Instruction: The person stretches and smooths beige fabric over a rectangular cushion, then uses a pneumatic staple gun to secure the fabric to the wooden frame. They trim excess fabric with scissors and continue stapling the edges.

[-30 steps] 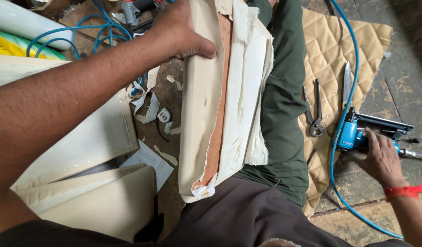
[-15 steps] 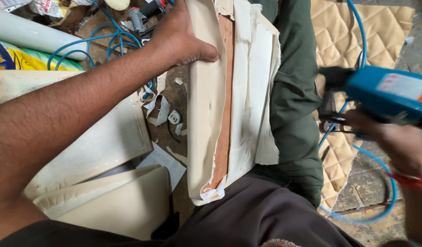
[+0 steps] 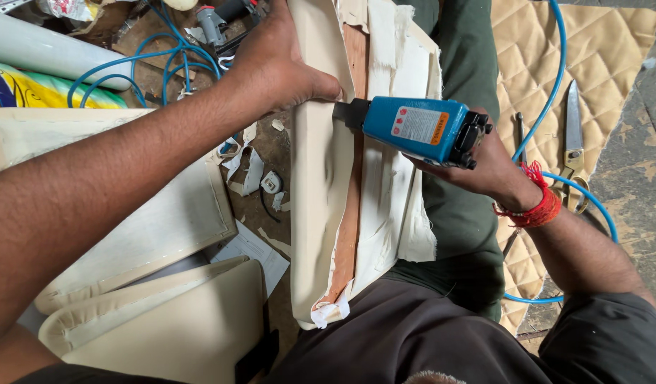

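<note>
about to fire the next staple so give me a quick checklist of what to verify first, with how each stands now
1. Nose of the blue pneumatic staple gun set against the cream fabric by the wooden strip: ok.
2. Left hand pressing the cream upholstered panel flat: ok.
3. Left thumb clear of the gun's nose: not ok, it sits right beside it.
4. Right hand wrapped firmly around the gun: ok.
5. Blue air hose free of kinks: cannot tell, part runs out of view.
6. Metal scissors on the quilted tan cloth away from the hands: ok.
</note>
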